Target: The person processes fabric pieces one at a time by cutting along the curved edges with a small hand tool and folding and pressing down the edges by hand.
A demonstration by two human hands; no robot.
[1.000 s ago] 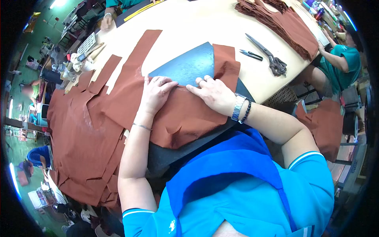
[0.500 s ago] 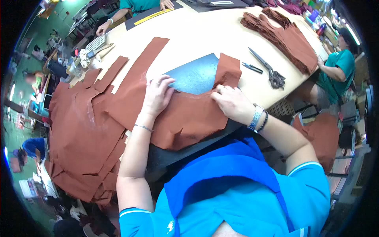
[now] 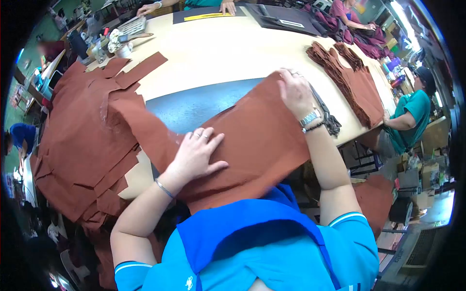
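A brown fabric piece (image 3: 257, 133) spreads across the near side of the table, its lower edge close to the blue apron. Palm down with fingers spread, my left hand (image 3: 196, 153) rests on the fabric near its left part. My right hand (image 3: 296, 92) grips the upper right corner, fingers bent over the edge. Beneath the cloth lies a dark smooth board (image 3: 194, 104), partly covered. Large dark scissors (image 3: 331, 121) sit just right of my right wrist, their blades partly hidden behind it.
A heap of brown fabric (image 3: 82, 140) hangs over the table's left edge. Stacked brown pieces (image 3: 357, 87) lie at the right. A pot with a brush (image 3: 133, 36) stands at the back left. Co-workers sit at the far side and at the right, near a yellow ruler (image 3: 208, 16).
My right hand has moved up and right, drawing the fabric corner out flat. My left hand has moved down and spread on the cloth. The view has shifted too.
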